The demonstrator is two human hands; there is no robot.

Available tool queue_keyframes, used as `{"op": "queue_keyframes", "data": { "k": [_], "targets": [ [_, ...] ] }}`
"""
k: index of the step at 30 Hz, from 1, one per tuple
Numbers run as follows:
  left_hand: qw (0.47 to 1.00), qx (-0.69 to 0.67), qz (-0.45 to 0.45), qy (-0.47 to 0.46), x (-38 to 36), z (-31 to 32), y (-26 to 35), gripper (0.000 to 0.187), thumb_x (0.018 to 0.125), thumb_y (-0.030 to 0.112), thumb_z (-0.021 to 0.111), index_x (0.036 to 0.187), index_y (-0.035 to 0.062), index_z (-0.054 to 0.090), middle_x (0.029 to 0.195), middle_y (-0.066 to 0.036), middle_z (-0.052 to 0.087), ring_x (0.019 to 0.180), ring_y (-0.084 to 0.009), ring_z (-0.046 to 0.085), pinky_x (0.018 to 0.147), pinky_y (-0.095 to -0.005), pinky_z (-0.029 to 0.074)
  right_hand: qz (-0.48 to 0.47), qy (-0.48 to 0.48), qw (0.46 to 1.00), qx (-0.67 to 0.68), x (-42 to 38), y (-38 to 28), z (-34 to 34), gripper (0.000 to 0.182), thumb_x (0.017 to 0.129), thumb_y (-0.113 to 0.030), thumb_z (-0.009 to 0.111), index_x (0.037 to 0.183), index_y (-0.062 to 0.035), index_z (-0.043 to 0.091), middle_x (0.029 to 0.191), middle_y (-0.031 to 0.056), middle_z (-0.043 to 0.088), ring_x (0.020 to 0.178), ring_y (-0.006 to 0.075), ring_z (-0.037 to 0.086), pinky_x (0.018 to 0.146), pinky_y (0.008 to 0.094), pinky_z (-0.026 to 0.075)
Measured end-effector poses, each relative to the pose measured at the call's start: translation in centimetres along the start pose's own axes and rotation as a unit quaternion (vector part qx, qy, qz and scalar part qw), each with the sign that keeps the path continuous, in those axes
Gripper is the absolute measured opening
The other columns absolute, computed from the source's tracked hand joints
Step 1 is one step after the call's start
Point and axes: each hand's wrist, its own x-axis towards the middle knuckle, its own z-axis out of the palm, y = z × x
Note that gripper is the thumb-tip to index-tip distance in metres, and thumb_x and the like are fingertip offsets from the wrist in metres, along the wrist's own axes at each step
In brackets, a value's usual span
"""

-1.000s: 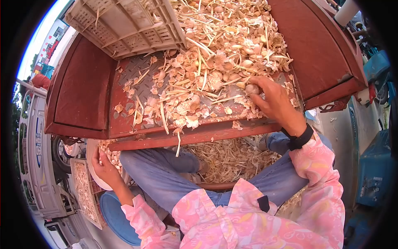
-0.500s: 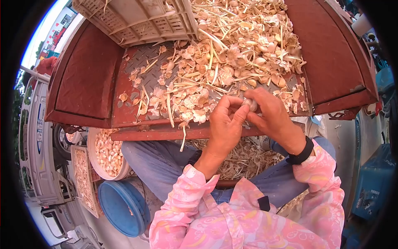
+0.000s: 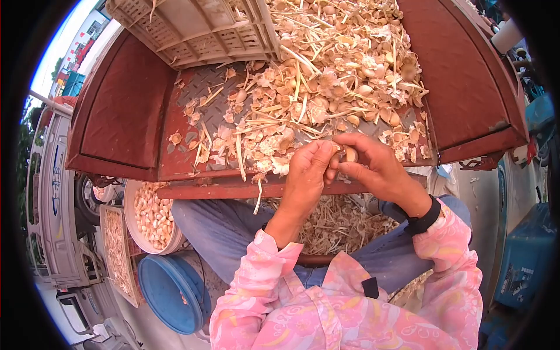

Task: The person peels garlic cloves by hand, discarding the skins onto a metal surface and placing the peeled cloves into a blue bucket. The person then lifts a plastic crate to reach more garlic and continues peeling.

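Observation:
My left hand (image 3: 304,175) and my right hand (image 3: 376,169) meet over the front edge of the red metal bed. Between the fingertips is garlic (image 3: 350,154), with brownish cloves showing on the right hand's side. Both hands are closed on it in a pinch, and the left fingers partly cover what they hold. Just beyond the hands spreads a heap of garlic cloves, papery skins and dry stalks (image 3: 335,87).
A pale plastic crate (image 3: 198,35) leans at the back left. At lower left stand a white bucket of peeled cloves (image 3: 153,216), a shallow crate of garlic (image 3: 118,251) and a blue bucket (image 3: 169,294). Skins (image 3: 344,227) lie between my legs. A blue container (image 3: 522,262) is at right.
The hands have come slightly lower and to the left. The whole pale bulb seen earlier now appears parted, with brownish cloves showing at the right fingers.

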Motion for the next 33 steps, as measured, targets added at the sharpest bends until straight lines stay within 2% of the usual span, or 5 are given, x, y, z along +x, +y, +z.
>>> {"op": "queue_keyframes", "data": {
  "k": [5,9,13,16,33],
  "targets": [
    [0.990,-0.133,-0.045,0.024,-1.0,0.8,0.8,0.029,0.097,0.028,0.049,0.101,-0.0010,0.055,0.072,0.001,0.047,0.059,-0.0054,0.042,0.051,-0.0176,0.034,-0.002,0.131,0.968,0.215,1.0,0.7,-0.3,0.025,0.092,-0.009,0.054,0.115,-0.0002,0.054,0.090,0.0047,0.062,0.078,0.0103,0.059,0.066,0.0267,0.049],
    [0.973,-0.214,-0.084,-0.002,-1.7,1.6,0.3,0.031,0.097,0.028,0.048,0.103,-0.0018,0.054,0.070,0.001,0.045,0.058,-0.0055,0.039,0.050,-0.0173,0.032,-0.006,0.140,0.974,0.177,1.3,0.0,-0.9,0.022,0.095,-0.007,0.047,0.116,-0.0016,0.053,0.091,0.0039,0.063,0.078,0.0107,0.061,0.068,0.0260,0.050],
    [0.975,-0.103,-0.020,-0.195,-7.8,6.5,5.8,0.037,0.098,0.031,0.046,0.101,-0.0050,0.054,0.068,-0.001,0.044,0.056,-0.0081,0.037,0.049,-0.0229,0.030,0.022,0.115,0.992,-0.038,0.9,0.5,-0.9,0.021,0.095,-0.008,0.046,0.113,-0.0019,0.053,0.084,0.0109,0.064,0.072,0.0202,0.064,0.063,0.0323,0.049],
    [0.879,-0.185,0.096,-0.428,-11.1,10.1,7.8,0.030,0.097,0.022,0.047,0.098,-0.0069,0.056,0.077,-0.011,0.056,0.061,-0.0210,0.050,0.055,-0.0325,0.039,0.003,0.080,0.980,-0.184,0.6,0.7,-0.9,0.019,0.091,-0.007,0.049,0.108,-0.0033,0.053,0.077,0.0170,0.060,0.067,0.0341,0.061,0.059,0.0414,0.045],
    [0.876,-0.137,0.179,-0.427,-12.1,10.1,9.4,0.021,0.095,0.011,0.049,0.097,-0.0071,0.059,0.089,-0.016,0.061,0.074,-0.0287,0.060,0.062,-0.0331,0.047,-0.029,0.054,0.993,-0.101,0.9,0.3,0.6,0.031,0.094,-0.008,0.047,0.125,-0.0010,0.047,0.071,0.0077,0.058,0.064,0.0169,0.059,0.060,0.0292,0.046]
  ]
}}
